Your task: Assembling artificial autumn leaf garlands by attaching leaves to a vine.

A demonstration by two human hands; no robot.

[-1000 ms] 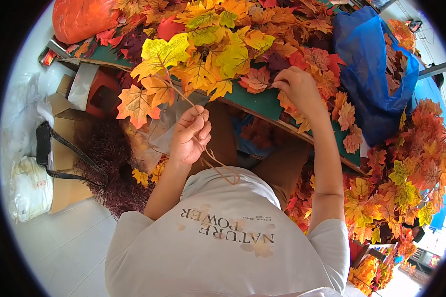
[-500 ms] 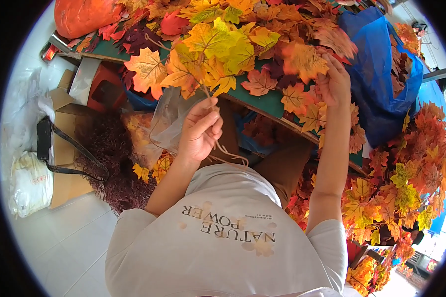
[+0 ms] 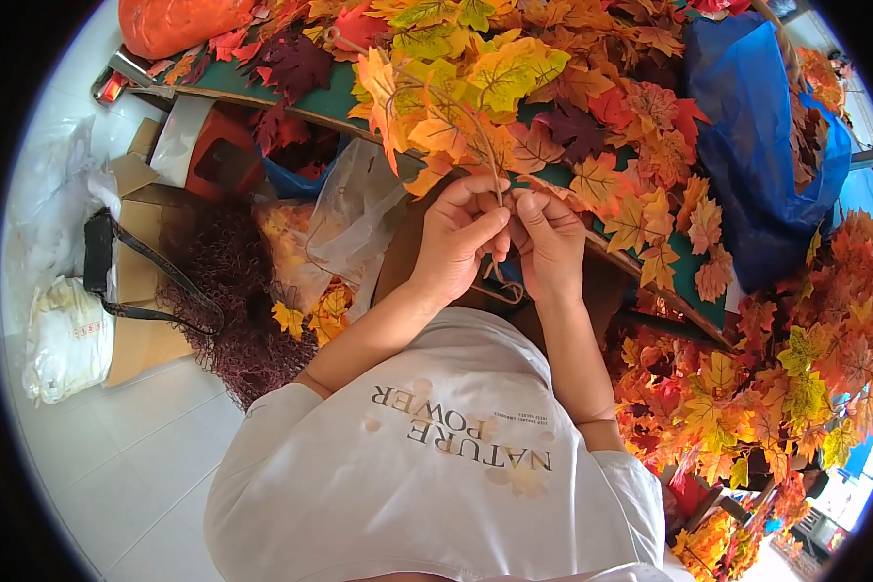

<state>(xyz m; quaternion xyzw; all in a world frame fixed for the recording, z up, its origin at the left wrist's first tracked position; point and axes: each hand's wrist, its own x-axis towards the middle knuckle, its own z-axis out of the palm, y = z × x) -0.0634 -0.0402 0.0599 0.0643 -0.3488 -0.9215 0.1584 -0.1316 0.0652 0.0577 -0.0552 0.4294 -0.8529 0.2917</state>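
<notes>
My left hand (image 3: 464,235) is closed round the brown stem (image 3: 485,145) of an artificial maple branch, thumb against fingers. From that stem yellow and orange leaves (image 3: 436,131) spread up and away over the table edge. My right hand (image 3: 550,242) is beside it, fingertips pinched together close to the stem; what they grip is hidden. Just beyond those fingertips is a salmon-orange leaf (image 3: 533,148); I cannot tell whether it is held or lying on the table. Below both hands a loop of the stem (image 3: 504,289) hangs over my lap.
Loose maple leaves (image 3: 640,116) cover the green table (image 3: 330,109). A blue plastic bag (image 3: 747,126) stands at the right, above hanging autumn garlands (image 3: 747,398). At the left are a red-orange bag (image 3: 179,24), a cardboard box (image 3: 150,320), dark purple twigs (image 3: 228,281) and clear plastic (image 3: 359,209).
My right hand has come left and nearer, away from the leaves by the blue bag, and now meets my left hand. The left hand has moved right with the branch.
</notes>
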